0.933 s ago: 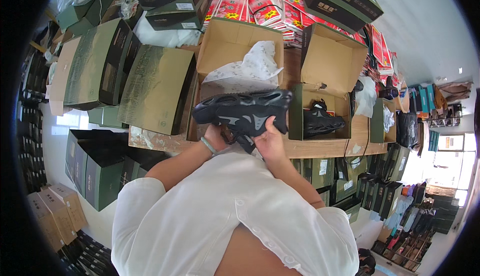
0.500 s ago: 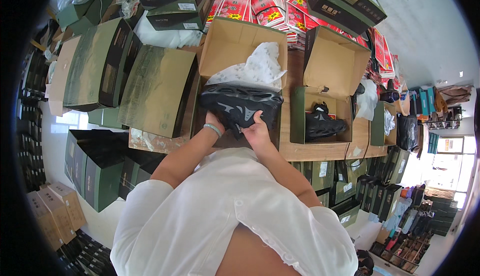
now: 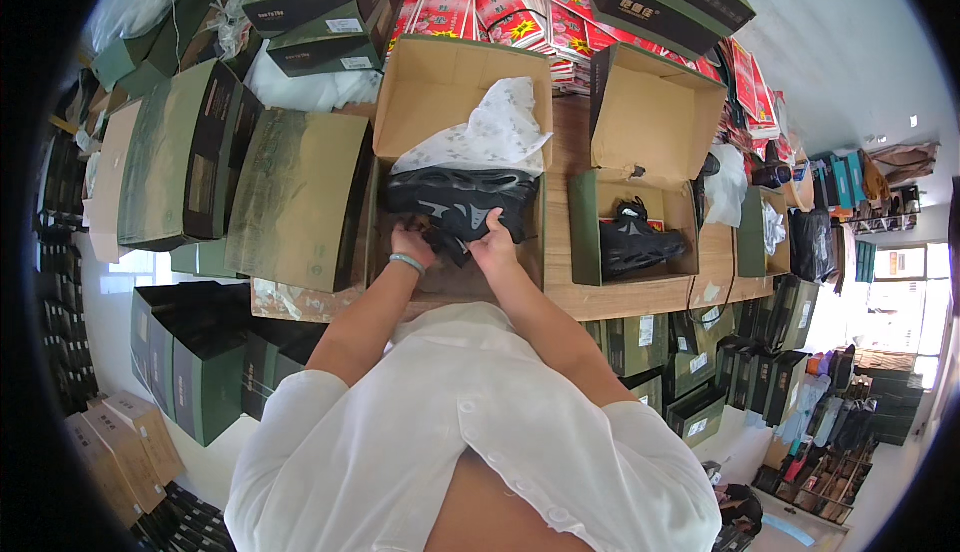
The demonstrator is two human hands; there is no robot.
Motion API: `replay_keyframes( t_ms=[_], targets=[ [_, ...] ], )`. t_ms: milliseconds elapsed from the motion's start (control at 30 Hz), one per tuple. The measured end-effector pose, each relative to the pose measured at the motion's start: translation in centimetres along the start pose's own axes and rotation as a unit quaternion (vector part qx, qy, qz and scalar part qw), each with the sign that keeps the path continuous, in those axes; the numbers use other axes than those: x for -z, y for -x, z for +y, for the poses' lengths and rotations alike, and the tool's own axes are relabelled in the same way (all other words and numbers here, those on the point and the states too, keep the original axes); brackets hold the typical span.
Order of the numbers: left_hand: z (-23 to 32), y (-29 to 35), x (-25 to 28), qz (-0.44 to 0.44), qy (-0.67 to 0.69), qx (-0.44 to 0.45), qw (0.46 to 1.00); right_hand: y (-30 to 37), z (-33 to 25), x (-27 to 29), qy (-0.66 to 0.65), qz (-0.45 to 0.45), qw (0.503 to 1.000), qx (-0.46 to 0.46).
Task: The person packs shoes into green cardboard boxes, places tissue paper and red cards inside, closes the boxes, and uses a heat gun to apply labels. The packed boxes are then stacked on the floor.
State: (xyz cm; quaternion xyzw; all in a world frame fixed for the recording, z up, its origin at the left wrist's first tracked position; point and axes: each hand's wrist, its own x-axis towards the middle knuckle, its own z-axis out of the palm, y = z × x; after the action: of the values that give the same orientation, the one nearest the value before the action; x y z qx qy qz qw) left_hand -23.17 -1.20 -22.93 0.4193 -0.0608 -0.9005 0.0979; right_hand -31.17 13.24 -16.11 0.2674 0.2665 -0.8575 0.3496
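A black sneaker (image 3: 455,202) with grey side marks lies on its side, sole edge turned away from me, low in an open shoebox (image 3: 462,72). My right hand (image 3: 493,244) grips its near right part, thumb laid on the upper. At the sneaker's near left part, my left hand (image 3: 412,245) has its fingers curled at the shoe opening, and the fingertips are partly hidden. White patterned wrapping paper (image 3: 480,137) is bunched behind the sneaker, against the raised lid.
To the right stands another open shoebox (image 3: 585,227) with a black shoe (image 3: 640,242) inside. Closed green boxes (image 3: 295,197) sit at the left. Red printed packets (image 3: 445,7) are piled along the back of the wooden table (image 3: 590,302). More boxes (image 3: 205,352) stand below.
The sneaker has gone slightly lower into the shoebox, both hands still on it. My left hand has moved further in under its near side. The whole view has shifted a little.
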Motion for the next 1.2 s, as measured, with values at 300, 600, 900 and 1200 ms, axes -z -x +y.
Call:
replay_keyframes(
  t_ms=[300, 600, 900, 1200],
  targets=[
    [-0.2, 1.6, -2.9, 0.156, -0.120, -0.050, 0.979, -1.5, 0.9, 1.2, 0.077, 0.157, 0.983, -0.054],
    [2.2, -0.8, 2.4, 0.135, -0.401, -0.092, 0.901, 0.9, -1.8, 0.1, 0.305, 0.200, 0.915, -0.173],
    [2.3, 1.3, 1.7, 0.080, -0.561, -0.138, 0.812, 9.6, -6.0, 5.9, 0.758, -0.160, 0.561, 0.293],
    [0.6, 5.6, -6.8, 0.172, -0.551, -0.164, 0.800, 10.1, -6.0, 4.7, 0.836, -0.236, 0.491, 0.070]
  ],
)
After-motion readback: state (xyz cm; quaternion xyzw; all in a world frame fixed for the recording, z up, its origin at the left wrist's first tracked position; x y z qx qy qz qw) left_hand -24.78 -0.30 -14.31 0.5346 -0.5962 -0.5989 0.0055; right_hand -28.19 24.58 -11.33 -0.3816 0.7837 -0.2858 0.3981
